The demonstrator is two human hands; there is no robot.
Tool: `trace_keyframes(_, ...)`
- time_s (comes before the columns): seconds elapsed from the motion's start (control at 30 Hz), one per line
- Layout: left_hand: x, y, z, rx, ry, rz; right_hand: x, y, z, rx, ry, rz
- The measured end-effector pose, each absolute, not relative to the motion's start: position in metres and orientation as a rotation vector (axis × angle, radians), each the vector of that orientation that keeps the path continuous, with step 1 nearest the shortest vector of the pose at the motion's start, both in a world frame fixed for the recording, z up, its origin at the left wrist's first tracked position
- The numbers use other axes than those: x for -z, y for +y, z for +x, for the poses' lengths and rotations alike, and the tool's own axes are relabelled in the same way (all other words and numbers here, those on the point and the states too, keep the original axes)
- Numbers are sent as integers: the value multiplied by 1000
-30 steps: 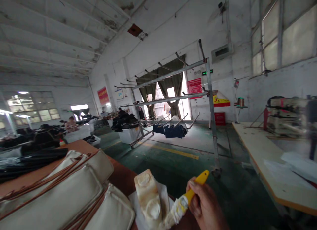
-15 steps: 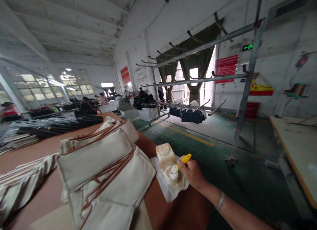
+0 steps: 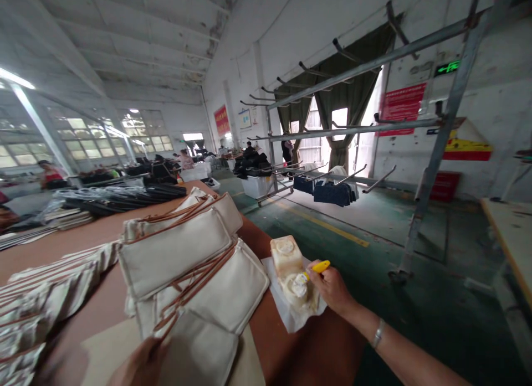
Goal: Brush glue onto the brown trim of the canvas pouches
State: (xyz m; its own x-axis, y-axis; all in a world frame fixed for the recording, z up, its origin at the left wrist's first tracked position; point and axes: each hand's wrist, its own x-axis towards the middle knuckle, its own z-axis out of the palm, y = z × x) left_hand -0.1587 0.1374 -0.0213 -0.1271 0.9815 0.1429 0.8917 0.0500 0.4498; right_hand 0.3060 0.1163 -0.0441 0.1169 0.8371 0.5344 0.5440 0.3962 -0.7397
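Right now the right hand (image 3: pixel 332 289) is closed around a yellow-handled brush (image 3: pixel 312 270), whose smeared tip sits at the mouth of a grimy white jug (image 3: pixel 290 268). That jug stands on a sheet of white paper (image 3: pixel 291 317) near the right edge of the brown table (image 3: pixel 299 353), just beside the hand. A metal bracelet (image 3: pixel 377 335) circles the right wrist. Low in the picture, the left hand (image 3: pixel 139 366) rests on the nearest cream bag (image 3: pixel 195 353), at its brown strap; only part of this hand shows, and whether the fingers pinch the strap or merely lie on it I cannot tell. Further cream bags (image 3: pixel 183 253) with brown trim are stacked overlapping just left of the jug, and flatter pale pieces (image 3: pixel 45 297) lie along the table's left side. Behind them sit dark bundles (image 3: pixel 120 195). Past the table's edge, on the green floor (image 3: pixel 357 253), stands a metal rack (image 3: pixel 432 153) with hooked arms, some dark cloth (image 3: pixel 332 192) draped over its lower rails. Other people (image 3: pixel 52 174) are at benches well off at the far left.
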Motion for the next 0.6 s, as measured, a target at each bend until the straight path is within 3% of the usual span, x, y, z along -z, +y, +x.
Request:
trace_keyframes(0.2,-21,104,-104,-760,1738,1878,44,82,305,-413,-1804,-1126)
trace_keyframes(0.43,-21,79,-83,-845,1507,1730,44,78,305,-419,-1681,-1167)
trace_keyframes(0.6,-27,64,-72,-762,1401,1720,7,61,273,-601,-1326,-1129)
